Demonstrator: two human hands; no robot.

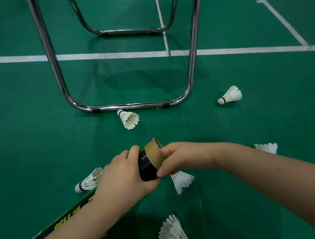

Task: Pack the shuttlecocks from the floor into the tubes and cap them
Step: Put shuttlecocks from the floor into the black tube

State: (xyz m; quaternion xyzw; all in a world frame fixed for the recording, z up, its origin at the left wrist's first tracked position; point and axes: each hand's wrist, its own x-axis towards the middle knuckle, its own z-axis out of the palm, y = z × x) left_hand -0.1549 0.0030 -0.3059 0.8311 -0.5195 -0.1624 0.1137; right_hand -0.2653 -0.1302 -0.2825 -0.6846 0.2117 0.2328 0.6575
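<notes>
The left hand (123,176) grips the tube (147,165) near its mouth; the right hand (182,159) pinches its brown rim. Probably mid-packing: the next move calls for picking a shuttlecock (129,118) off the floor (247,123).

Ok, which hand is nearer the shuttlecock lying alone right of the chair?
Right. The right hand, gripping the brown open end of the tube, is below-left of that shuttlecock; the left hand grips the tube farther left still.
</notes>
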